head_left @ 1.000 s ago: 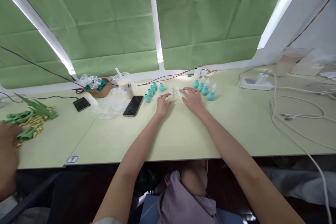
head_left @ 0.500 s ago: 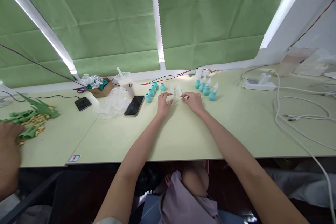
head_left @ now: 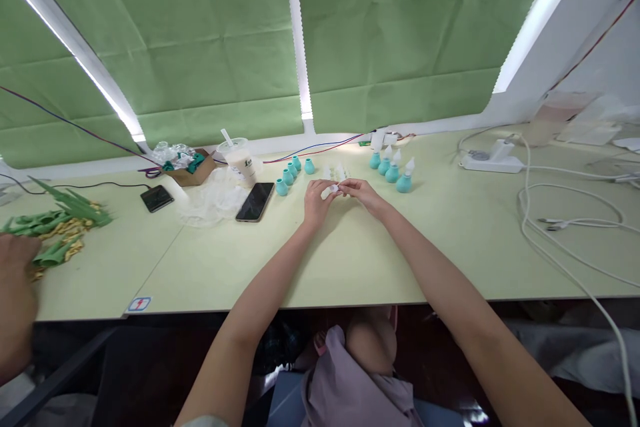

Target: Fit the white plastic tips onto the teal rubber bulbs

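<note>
My left hand (head_left: 318, 203) is closed on a small white plastic piece (head_left: 333, 188), held just above the table. Fingertips of my right hand (head_left: 364, 195) pinch at the same spot from the other side; whether they grip this piece or another is too small to tell. Behind the hands lie more small whitish pieces (head_left: 341, 172) in short rows. To the left stand several teal bulbs (head_left: 288, 177) with open necks. On the right, several teal bulbs (head_left: 404, 183) carry pointed white tips (head_left: 410, 165).
Left of my hands lie a black phone (head_left: 255, 202), a drink cup (head_left: 241, 161) with a straw, crumpled clear plastic (head_left: 213, 203) and a cardboard box (head_left: 194, 173). A power strip (head_left: 493, 160) and white cables lie right. Another person's hand (head_left: 17, 257) is by green-yellow items at far left.
My hands have come together from apart, and a small white piece now shows between my fingers. The bulbs stay where they were.
</note>
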A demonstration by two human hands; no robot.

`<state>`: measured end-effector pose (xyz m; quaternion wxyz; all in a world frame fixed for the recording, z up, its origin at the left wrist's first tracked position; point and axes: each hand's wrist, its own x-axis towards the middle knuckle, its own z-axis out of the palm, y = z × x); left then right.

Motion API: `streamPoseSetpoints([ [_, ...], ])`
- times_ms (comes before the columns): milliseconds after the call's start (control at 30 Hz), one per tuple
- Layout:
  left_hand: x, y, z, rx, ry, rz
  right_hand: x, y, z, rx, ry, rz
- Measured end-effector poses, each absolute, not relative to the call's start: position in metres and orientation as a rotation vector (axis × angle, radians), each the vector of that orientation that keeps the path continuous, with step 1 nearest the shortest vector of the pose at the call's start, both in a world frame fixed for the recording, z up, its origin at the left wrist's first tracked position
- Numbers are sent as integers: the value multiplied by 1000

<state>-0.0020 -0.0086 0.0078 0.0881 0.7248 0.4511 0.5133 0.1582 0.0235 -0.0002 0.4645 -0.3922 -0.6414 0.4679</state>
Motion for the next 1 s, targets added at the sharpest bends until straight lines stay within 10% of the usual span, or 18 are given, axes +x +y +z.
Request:
streamPoseSetpoints([
  [400,-2,-7,4,2184,1454,1279,179,62,-25,-1664,-1616,264],
  [1000,-3,-9,9,2230,1445,1143,152,35,-7,-1179,-1142,728],
])
